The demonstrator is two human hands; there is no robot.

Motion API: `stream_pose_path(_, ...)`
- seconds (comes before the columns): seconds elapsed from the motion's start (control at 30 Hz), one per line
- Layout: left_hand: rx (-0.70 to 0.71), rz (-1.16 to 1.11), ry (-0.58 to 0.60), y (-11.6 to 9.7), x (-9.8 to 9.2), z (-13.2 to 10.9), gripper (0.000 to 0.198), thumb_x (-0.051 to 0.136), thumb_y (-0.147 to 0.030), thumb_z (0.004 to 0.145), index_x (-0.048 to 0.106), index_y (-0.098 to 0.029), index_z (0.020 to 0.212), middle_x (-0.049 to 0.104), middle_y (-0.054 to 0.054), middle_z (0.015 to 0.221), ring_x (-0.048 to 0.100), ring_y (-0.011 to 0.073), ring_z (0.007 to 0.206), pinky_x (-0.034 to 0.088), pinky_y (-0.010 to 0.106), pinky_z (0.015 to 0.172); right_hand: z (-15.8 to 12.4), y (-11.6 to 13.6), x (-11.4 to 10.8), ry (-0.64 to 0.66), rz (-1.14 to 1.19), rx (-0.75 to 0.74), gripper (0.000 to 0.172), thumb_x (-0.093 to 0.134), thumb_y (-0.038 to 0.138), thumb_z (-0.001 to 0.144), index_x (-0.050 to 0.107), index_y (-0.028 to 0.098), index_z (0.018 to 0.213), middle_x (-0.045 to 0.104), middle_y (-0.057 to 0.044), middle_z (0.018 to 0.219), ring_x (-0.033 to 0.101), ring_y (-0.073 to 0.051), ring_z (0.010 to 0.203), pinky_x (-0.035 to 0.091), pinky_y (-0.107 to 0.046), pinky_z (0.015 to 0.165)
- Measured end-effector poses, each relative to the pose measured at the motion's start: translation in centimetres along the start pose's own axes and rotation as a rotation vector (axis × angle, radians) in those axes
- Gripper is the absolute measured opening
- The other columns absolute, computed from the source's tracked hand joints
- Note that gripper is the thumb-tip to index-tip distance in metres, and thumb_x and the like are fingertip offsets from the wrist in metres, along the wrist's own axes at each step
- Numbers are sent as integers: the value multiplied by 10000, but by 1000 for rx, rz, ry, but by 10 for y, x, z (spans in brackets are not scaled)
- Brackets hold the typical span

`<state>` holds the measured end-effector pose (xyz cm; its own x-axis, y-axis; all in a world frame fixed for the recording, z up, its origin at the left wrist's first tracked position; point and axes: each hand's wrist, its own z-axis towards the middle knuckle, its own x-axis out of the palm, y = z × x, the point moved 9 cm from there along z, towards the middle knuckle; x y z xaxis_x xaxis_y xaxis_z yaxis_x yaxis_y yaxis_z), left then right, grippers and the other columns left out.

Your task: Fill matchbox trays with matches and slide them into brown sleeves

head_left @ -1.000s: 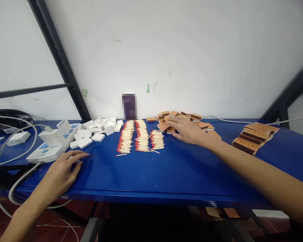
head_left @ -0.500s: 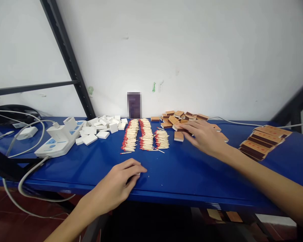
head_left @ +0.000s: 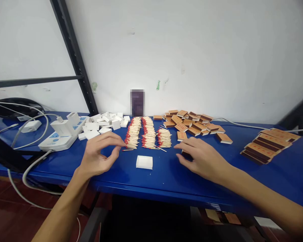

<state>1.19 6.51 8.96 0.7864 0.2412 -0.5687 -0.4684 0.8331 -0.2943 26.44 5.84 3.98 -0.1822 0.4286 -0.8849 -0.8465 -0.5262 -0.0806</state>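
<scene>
My left hand (head_left: 102,153) hovers over the table's left front, thumb and fingers apart, fingertips by the front left corner of the match stacks. Red-headed matches (head_left: 133,134) lie in three rows, the right one shorter. A white matchbox tray (head_left: 144,162) rests on the table between my hands. My right hand (head_left: 200,158) is right of the tray, fingers curled round a dark-sided matchbox (head_left: 187,154), mostly hidden by the hand. Behind it is a heap of orange-brown matchboxes (head_left: 198,126), with one matchbox (head_left: 181,135) at its near left edge.
White trays (head_left: 101,122) are heaped at the left. A power strip (head_left: 58,139) with chargers and white cables stands farther left. Overlapping flat matchbox sleeves (head_left: 267,146) lie at the right. A dark metal frame (head_left: 75,50) rises at the left before the wall.
My left hand has let go of the white tray and moved left and away from me. My right hand has come nearer from the matchbox heap with a matchbox. The view has shifted slightly.
</scene>
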Motion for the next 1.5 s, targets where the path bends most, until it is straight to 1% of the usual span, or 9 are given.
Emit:
stream_pose_path(0.1, -21, 176, 79, 14, 6, -1, 123, 544, -199, 815, 660, -180, 851, 660, 35, 840, 610, 159, 763, 494, 286, 697, 27, 9, 24, 144, 12, 28, 150, 516, 254, 923, 644, 175, 924, 669, -98, 949, 618, -245, 861, 486, -368, 730)
stream_pose_path(0.23, -189, 349, 391, 43, 35, -9, 195, 492, -270, 880, 671, -197, 897, 633, 29, 877, 579, 155, 710, 445, 290, 687, 37, 7, 46, 258, 44, 95, 177, 437, 208, 961, 581, 171, 864, 653, -90, 922, 610, -221, 837, 461, -339, 723)
stream_pose_path(0.43, -287, 325, 574, 58, 55, -21, 231, 418, -338, 950, 605, -210, 904, 595, 25, 829, 561, 180, 722, 401, 288, 667, 24, 8, 36, 248, 75, 136, 179, 399, 205, 978, 525, 182, 853, 636, -82, 886, 590, -208, 774, 435, -329, 684)
stream_pose_path(0.6, -320, 236, 563, 54, 57, -23, 254, 359, -323, 984, 557, -201, 881, 621, 29, 862, 567, 180, 749, 382, 279, 661, 32, 49, 18, 163, 292, 39, 155, 430, 219, 967, 504, 206, 832, 625, -47, 847, 566, -180, 740, 422, -297, 652)
stream_pose_path(0.73, -358, 55, 521, 34, 60, -21, 269, 380, -363, 982, 556, -191, 873, 596, -1, 781, 525, 145, 676, 387, 261, 635, 38, 77, 14, 151, 405, -34, 121, 451, 210, 954, 529, 204, 862, 629, -37, 851, 561, -163, 740, 423, -288, 671)
stream_pose_path(0.93, -285, -106, 536, 0, 74, -14, 189, 467, -305, 947, 573, -188, 844, 526, -32, 703, 459, 113, 618, 362, 241, 595, 41, 32, 17, 151, 323, 123, 178, 434, 228, 944, 532, 208, 797, 613, -16, 704, 523, -152, 603, 353, -275, 568)
stream_pose_path(1.1, -223, -72, 580, -10, 79, -14, 148, 478, -259, 944, 601, -203, 886, 542, -28, 742, 499, 119, 670, 370, 241, 628, 37, 0, 28, 187, 211, 129, 141, 463, 242, 926, 580, 201, 859, 640, -33, 767, 565, -173, 673, 364, -276, 594)
stream_pose_path(1.27, -237, 41, 528, 4, 70, -10, 211, 446, -335, 973, 618, -211, 965, 594, -7, 803, 537, 145, 710, 397, 264, 672, 41, 9, 41, 219, 219, 63, 124, 487, 246, 928, 602, 203, 941, 664, -43, 854, 596, -189, 756, 385, -284, 640)
stream_pose_path(1.5, -330, 324, 514, 50, 60, -15, 210, 433, -325, 970, 617, -226, 984, 598, 17, 832, 559, 187, 739, 384, 294, 666, 47, 17, 52, 263, 212, 62, 184, 407, 237, 969, 553, 194, 867, 644, -44, 825, 563, -176, 722, 357, -289, 624)
